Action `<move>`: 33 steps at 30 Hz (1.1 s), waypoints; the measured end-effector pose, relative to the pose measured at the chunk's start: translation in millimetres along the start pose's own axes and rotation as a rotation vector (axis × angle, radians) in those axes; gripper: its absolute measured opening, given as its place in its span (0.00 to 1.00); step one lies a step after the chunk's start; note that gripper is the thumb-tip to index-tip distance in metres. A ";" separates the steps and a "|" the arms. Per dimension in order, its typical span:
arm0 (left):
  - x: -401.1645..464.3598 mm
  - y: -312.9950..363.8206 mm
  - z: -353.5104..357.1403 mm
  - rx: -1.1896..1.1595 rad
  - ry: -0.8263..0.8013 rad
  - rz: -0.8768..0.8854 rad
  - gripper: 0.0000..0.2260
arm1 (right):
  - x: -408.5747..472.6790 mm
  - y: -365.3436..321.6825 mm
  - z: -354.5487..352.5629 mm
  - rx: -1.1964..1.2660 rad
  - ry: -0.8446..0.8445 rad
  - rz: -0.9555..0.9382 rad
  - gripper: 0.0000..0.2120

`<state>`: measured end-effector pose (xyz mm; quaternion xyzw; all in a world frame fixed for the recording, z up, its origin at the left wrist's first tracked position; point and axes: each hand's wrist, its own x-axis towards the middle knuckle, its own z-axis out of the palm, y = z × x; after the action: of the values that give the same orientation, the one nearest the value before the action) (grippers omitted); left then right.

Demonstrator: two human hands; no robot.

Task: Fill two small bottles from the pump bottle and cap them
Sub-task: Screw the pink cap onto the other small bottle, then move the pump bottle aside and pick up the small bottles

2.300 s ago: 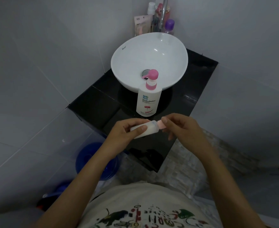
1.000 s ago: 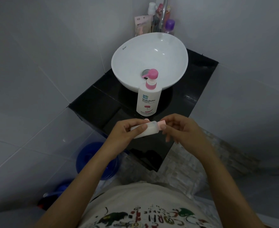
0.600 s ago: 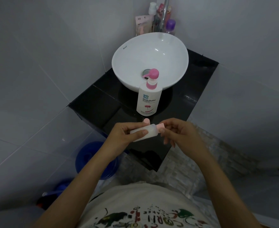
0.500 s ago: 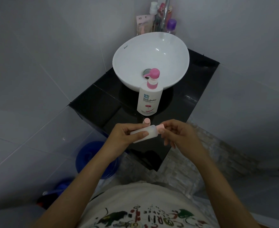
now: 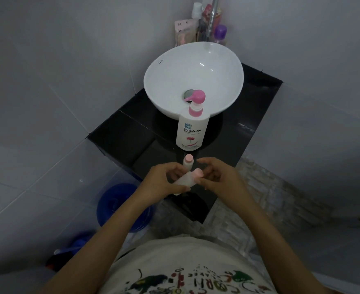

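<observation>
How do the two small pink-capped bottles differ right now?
The held small bottle lies tilted in the left hand, near the right hand; the standing small bottle sits upright and untouched on the black counter. Both are pale with pink caps on.

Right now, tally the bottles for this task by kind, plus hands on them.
Pump bottle: 1, standing on the black counter.
Small bottles: 2, one held bottle in the left hand, one standing bottle behind it.
Pink small-bottle caps: 2, both on.
Total bottles: 3. The right hand is at the held cap.
</observation>
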<state>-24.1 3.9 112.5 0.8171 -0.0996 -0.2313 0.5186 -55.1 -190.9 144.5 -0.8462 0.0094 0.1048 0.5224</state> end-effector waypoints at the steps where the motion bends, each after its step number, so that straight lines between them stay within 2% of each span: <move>1: 4.2 -3.0 1.1 0.035 0.013 -0.005 0.18 | 1.5 1.1 0.5 -0.036 0.008 -0.006 0.21; 3: 14.5 -9.3 1.7 0.085 0.068 -0.025 0.17 | 5.2 2.8 -1.0 -0.097 0.043 0.002 0.23; 7: 40.2 -25.6 -3.0 0.147 0.169 -0.105 0.16 | 10.0 8.8 -9.8 -0.175 0.104 0.030 0.17; 15: 74.9 -49.8 -6.0 0.104 0.185 -0.168 0.14 | 12.1 18.8 -15.5 -0.194 0.129 0.094 0.13; 26: 74.4 -55.4 -18.6 0.045 0.109 -0.146 0.19 | 35.6 28.7 -20.2 -0.186 0.135 0.141 0.13; 30: 77.7 -50.1 -38.3 0.049 0.186 -0.126 0.22 | 65.9 33.8 -30.9 -0.136 0.220 0.132 0.13; 33: 91.9 -35.4 -49.6 0.004 0.240 -0.079 0.22 | 95.5 38.1 -35.8 -0.108 0.229 0.129 0.19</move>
<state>77.2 22.3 73.2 0.8432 -0.0047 -0.1518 0.5157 39.5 -231.0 108.5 -0.8770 0.1180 0.0412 0.4639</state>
